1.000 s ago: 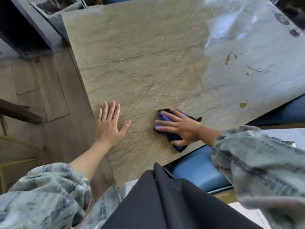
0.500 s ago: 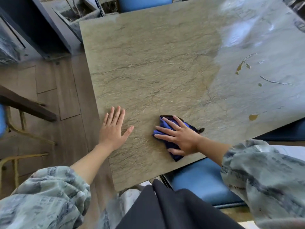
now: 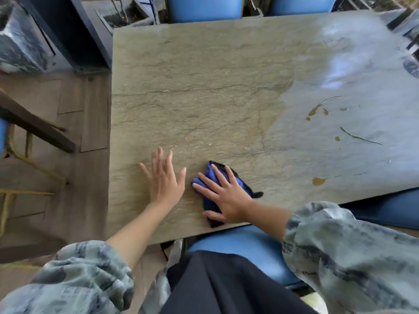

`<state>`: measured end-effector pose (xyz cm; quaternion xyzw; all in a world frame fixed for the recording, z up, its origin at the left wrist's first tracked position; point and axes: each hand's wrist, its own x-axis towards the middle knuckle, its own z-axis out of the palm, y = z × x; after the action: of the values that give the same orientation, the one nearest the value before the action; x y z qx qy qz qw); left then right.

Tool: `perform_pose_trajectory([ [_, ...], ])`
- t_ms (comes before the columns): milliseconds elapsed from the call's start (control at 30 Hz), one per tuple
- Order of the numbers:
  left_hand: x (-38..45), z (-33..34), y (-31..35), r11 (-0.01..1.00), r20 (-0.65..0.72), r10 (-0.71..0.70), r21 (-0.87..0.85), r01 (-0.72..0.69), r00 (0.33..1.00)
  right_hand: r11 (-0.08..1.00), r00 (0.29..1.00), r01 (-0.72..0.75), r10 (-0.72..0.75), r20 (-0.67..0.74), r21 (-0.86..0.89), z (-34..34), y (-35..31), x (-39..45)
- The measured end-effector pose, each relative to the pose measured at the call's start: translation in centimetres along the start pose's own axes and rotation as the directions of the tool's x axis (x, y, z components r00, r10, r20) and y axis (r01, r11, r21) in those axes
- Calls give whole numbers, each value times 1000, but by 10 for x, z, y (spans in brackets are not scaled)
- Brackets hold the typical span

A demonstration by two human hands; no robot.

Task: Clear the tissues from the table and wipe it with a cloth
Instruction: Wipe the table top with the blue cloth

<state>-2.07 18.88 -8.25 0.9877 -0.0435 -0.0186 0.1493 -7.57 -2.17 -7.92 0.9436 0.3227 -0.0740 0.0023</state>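
A stone-patterned table (image 3: 204,87) fills the middle of the view. My right hand (image 3: 224,196) lies flat with fingers spread on a crumpled blue cloth (image 3: 212,175), pressing it onto the table near the front edge. My left hand (image 3: 164,180) rests flat and open on the bare tabletop just left of the cloth, holding nothing. Yellowish stains (image 3: 318,181) and a thin streak (image 3: 360,137) mark the right part of the table. No tissues are visible.
Blue chair seats stand at the near edge (image 3: 238,243), the right (image 3: 385,209) and the far side (image 3: 204,6). A dark wooden beam (image 3: 36,128) and wood floor (image 3: 86,177) lie to the left. A dark cabinet (image 3: 74,30) stands at the back left.
The camera view has shifted, showing more of the table's far side. My right hand with the cloth has slid left, closer to my left hand, which stays flat on the table.
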Motion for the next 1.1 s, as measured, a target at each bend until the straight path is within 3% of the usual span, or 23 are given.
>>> perform_pose_trajectory([
  [67,-6,9,17,1000,-16,-5,4,5,1000,957,959,283,-281,28,-70,0,38,-25],
  [133,-11,17,24,1000,-12,-9,25,9,1000,945,949,315,-312,41,-94,2,81,-46],
  [200,-13,22,25,998,-32,8,64,-6,999,985,989,146,-145,14,-96,4,114,-63],
  [267,-11,24,24,997,-54,25,69,-21,998,979,979,-201,200,-27,-18,6,127,-64],
  [333,-9,23,24,997,-64,34,73,-29,997,809,813,-575,582,-25,125,3,112,-45],
  [367,-8,24,24,997,-69,30,73,-25,997,704,717,-689,697,17,171,0,99,-32],
  [400,-9,25,24,997,-74,26,71,-21,997,658,673,-733,738,46,175,-2,85,-22],
  [433,-10,25,25,997,-78,23,71,-17,997,693,705,-703,708,36,159,0,72,-17],
  [467,-10,26,25,997,-83,21,71,-15,996,786,794,-602,608,0,140,4,62,-16],
  [533,-10,27,25,998,-92,18,62,-12,996,965,967,-246,250,-41,87,7,52,-30],
  [567,-9,27,25,998,-92,15,61,-9,996,998,998,-49,51,-42,50,8,56,-39],
  [633,-8,26,26,998,-77,6,66,-1,997,971,971,237,-237,-7,-12,8,79,-56],
  [700,-8,25,27,998,-56,2,69,2,998,952,952,305,-305,6,-23,9,113,-67],
  [767,-8,24,27,998,-45,1,69,3,999,989,989,144,-145,-18,-29,10,144,-72],
  [833,-8,24,27,998,-36,11,62,-9,999,979,977,-205,206,-54,23,9,163,-66],
  [867,-8,24,27,998,-29,17,63,-15,999,911,910,-406,410,-56,70,7,162,-56],
  [933,-8,24,26,997,-16,18,79,-17,1000,665,675,-727,738,-1,170,2,150,-23],
  [1000,-8,24,26,996,-4,12,83,-12,1000,441,469,-868,880,82,229,-2,128,11],
  [1033,-8,24,26,997,-1,11,82,-10,1000,416,445,-878,892,85,237,-2,117,24],
  [1100,-9,23,27,997,-6,8,73,-8,1000,504,526,-839,847,73,205,-1,93,39],
])
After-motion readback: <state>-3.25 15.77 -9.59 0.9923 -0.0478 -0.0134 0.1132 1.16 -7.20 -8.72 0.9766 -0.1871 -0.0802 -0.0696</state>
